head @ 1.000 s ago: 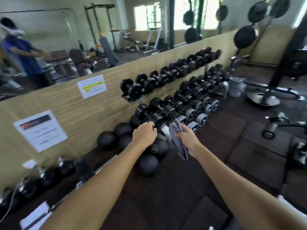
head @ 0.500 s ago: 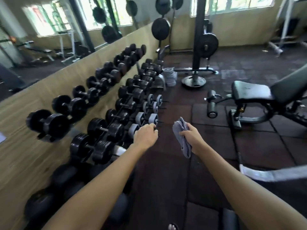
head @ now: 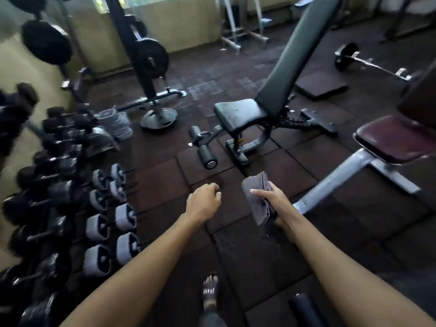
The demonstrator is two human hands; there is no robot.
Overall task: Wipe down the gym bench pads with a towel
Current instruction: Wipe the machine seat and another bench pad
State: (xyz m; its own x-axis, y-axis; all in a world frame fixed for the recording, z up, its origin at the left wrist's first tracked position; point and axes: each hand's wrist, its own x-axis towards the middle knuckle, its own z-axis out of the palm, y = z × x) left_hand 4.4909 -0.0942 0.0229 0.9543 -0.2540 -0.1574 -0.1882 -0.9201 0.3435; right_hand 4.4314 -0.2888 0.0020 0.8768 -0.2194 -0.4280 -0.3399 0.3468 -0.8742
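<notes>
A folded grey towel (head: pixel 258 197) is gripped in my right hand (head: pixel 276 204), held out in front of me above the floor. My left hand (head: pixel 204 201) hangs beside it with fingers loosely curled and nothing in it. Ahead stands an adjustable bench with a black seat pad (head: pixel 238 114) and a raised black back pad (head: pixel 299 50), well beyond both hands. At the right edge is a second bench with a maroon pad (head: pixel 396 138) on a grey frame.
A dumbbell rack (head: pixel 70 185) runs along the left wall. A plate-loaded machine (head: pixel 151 60) stands at the back left, a barbell (head: pixel 368 62) lies at the back right. Dark rubber floor tiles (head: pixel 165 180) stretch between rack and benches. My sandalled foot (head: pixel 210 291) shows below.
The view has swung right, away from the dumbbell wall and mirror, bringing the black bench to the centre and the maroon bench into sight. Both hands keep the same pose.
</notes>
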